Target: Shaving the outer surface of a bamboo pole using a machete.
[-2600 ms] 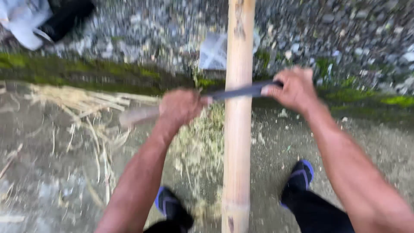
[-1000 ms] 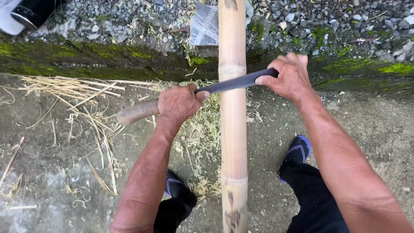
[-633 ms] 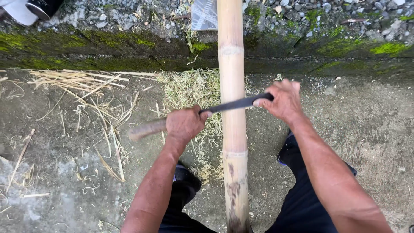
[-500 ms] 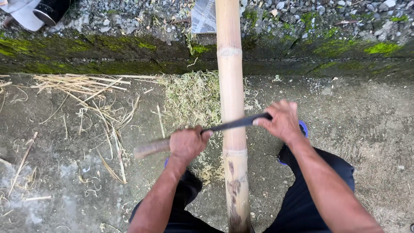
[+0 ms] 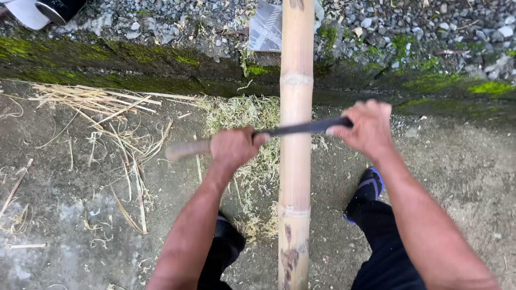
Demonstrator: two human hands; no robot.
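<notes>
— One bamboo pole (image 5: 295, 156) fills the middle, running from the near edge to the far gravel strip (image 5: 408, 27), doesn't it?

— Yes, it lies over the concrete ground (image 5: 70, 215) and the mossy ledge (image 5: 129, 56). Pale shavings (image 5: 242, 115) and dry strips (image 5: 102, 102) lie to its left.

— And the hands?

— A long dark blade (image 5: 301, 128) lies crosswise on the pole. The left hand (image 5: 232, 147) is closed around its wooden handle (image 5: 187, 150), left of the pole. The right hand (image 5: 365, 129) is clenched on the blade's far end, right of the pole.

— Anything smaller?

— A dark shoe with blue trim (image 5: 368, 190), near right.
</notes>
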